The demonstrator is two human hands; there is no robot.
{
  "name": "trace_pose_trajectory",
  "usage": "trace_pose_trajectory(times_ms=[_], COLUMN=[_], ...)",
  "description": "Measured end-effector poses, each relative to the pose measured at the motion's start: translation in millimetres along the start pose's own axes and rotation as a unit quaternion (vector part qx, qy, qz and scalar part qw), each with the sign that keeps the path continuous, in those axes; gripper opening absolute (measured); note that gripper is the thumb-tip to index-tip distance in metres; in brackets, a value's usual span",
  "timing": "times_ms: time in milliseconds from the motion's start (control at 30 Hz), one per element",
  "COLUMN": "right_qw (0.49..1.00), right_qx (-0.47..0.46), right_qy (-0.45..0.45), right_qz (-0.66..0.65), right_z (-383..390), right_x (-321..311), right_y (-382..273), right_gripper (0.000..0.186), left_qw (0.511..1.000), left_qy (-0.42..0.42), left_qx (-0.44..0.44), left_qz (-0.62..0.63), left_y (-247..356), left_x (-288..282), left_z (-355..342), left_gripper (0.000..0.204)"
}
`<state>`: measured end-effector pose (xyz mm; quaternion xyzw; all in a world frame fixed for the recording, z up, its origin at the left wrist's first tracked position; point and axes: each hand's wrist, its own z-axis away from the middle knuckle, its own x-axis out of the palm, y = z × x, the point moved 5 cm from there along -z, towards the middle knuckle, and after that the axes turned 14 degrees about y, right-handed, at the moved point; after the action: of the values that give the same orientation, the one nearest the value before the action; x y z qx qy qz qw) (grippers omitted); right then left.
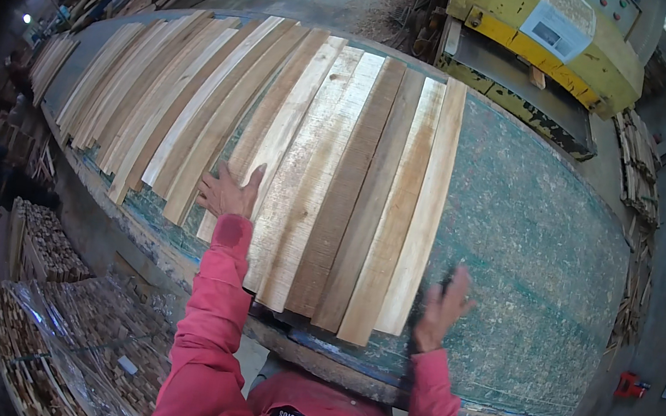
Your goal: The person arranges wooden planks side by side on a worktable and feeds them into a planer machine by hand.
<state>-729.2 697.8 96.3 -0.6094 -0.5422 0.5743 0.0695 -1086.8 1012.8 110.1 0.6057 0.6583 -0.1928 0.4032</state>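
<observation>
You stand at a long, green, scuffed surface (pixel 531 234), wearing pinkish-red sleeves (pixel 211 301). Rough-sawn wooden strips (pixel 349 193), pale cream to mid-brown, lie side by side across its left and middle parts, running away from you with uneven near ends. A narrow wedge of green shows between the nearer group and the strips farther left. Your left hand (pixel 230 193) is at that wedge, palm down, fingers spread and thumb out, over the strips' edges; it is open, and you cannot tell how firmly it presses. Your right hand (pixel 443 311), blurred, is just right of the last strip, fingers loosely extended and gripping nothing; whether it touches the surface is unclear. Beyond the far edge stands a worn yellow machine (pixel 492 23). At lower left is a plastic-wrapped stack of thin wood pieces (pixel 92 345).
</observation>
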Motion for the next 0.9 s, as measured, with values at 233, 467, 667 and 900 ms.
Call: trace_pose_trajectory(times_ms=[233, 467, 667, 900], right_qw=[0.984, 0.986, 0.988, 0.992], right_qx=[-0.111, -0.087, -0.068, -0.05], right_qy=[-0.122, -0.083, -0.05, -0.012], right_qz=[0.064, 0.115, 0.127, 0.116], right_z=[-12, -43, -71, -73], right_x=[-29, -124, -170, -176], right_y=[15, 124, 178, 192], right_gripper=[0.098, 0.094, 0.092, 0.093], left_qw=[0.994, 0.993, 0.955, 0.929], left_qy=[-0.076, -0.056, 0.07, -0.178], left_qx=[-0.028, 0.051, 0.253, 0.264], left_qz=[0.078, 0.095, 0.135, 0.19], left_y=[56, 166, 250, 266], left_x=[-43, -81, -157, -212], left_z=[75, 179, 259, 340], left_gripper=[0.097, 0.097, 0.09, 0.083])
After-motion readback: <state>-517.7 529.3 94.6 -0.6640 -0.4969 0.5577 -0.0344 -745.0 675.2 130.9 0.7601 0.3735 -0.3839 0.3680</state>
